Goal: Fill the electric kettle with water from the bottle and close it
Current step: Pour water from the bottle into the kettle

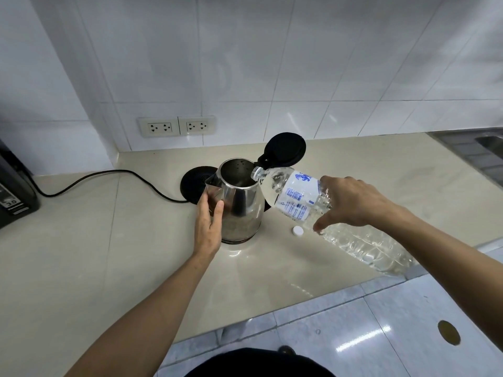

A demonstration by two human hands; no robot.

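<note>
A steel electric kettle (241,205) stands on the beige counter (109,254), its black lid (285,148) hinged up and open. My left hand (208,227) presses flat against the kettle's left side. My right hand (353,202) grips a large clear water bottle (296,200) with a blue and white label. The bottle is tilted, its open neck resting at the kettle's right rim. The white bottle cap (297,231) lies on the counter just right of the kettle.
The black kettle base (194,183) sits behind the kettle, its cord (95,178) running left. Two wall sockets (177,126) are set in the tiled wall. A dark appliance (13,186) stands far left. A steel sink (479,151) shows far right. The counter's front edge runs diagonally at lower right.
</note>
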